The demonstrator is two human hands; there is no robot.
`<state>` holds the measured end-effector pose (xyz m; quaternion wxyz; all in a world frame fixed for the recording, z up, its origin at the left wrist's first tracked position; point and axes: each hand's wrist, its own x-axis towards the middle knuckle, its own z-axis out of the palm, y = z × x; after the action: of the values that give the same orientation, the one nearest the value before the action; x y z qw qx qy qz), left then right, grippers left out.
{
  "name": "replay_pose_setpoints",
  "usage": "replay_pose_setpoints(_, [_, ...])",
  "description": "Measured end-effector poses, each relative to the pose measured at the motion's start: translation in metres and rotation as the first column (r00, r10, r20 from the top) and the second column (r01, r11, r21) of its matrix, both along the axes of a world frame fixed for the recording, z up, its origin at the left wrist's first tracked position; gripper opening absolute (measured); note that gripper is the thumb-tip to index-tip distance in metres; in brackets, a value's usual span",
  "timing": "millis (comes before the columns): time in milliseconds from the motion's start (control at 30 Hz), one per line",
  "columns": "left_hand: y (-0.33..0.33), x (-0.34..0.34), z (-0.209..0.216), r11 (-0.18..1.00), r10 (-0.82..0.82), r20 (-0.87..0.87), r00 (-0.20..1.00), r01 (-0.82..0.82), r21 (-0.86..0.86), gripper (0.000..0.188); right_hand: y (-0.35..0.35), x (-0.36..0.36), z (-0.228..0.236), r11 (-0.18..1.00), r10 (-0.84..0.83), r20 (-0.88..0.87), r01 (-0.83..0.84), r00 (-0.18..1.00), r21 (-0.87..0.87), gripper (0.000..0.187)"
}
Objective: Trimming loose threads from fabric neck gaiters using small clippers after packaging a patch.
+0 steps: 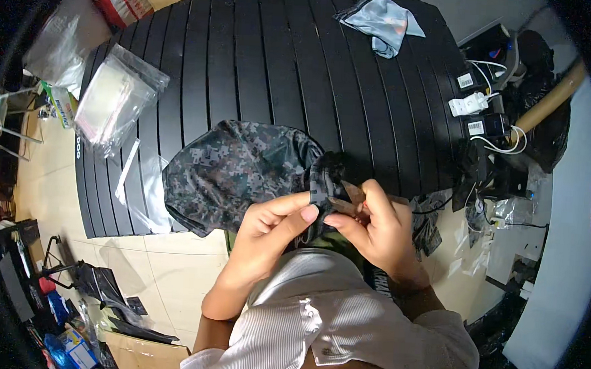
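A dark grey-green digital-camouflage fabric piece, rounded at its far left end, lies partly on the black slatted table and reaches toward my lap. My left hand pinches its bunched near-right edge between thumb and forefinger. Close beside it, my right hand pinches the same gathered edge, where a brownish strip shows between the fingers. Both thumbs nearly meet at the folds. The fingers hide part of the bunched rim, so its exact make cannot be told.
Clear plastic bags lie at the table's left, with a loose clear sheet nearer me. A blue-grey cloth is at the far right. White plugs and cables line the right edge. More camouflage fabric hangs beside my right hand.
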<state>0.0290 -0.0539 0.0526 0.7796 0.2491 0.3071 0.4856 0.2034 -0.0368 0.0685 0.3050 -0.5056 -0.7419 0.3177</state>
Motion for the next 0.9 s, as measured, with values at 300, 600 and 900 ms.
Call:
replay_pose_setpoints(300, [0.003, -0.003, -0.003, 0.998, -0.010, -0.139, 0.990, 0.019, 0.067, 0.025, 0.006, -0.008, -0.001, 1.000, 0.029, 0.042, -0.030, 0.999, 0.008, 0.037])
replay_pose_setpoints(600, [0.007, -0.005, -0.001, 0.968, 0.034, -0.304, 0.952, 0.044, 0.246, 0.023, 0.011, -0.003, 0.001, 0.994, 0.095, 0.163, -0.102, 0.982, 0.035, 0.035])
replay_pose_setpoints(900, [0.004, -0.006, -0.013, 0.994, 0.035, -0.195, 0.980, -0.015, 0.104, 0.023, 0.016, 0.007, -0.002, 0.981, 0.138, 0.214, -0.163, 0.967, 0.103, 0.040])
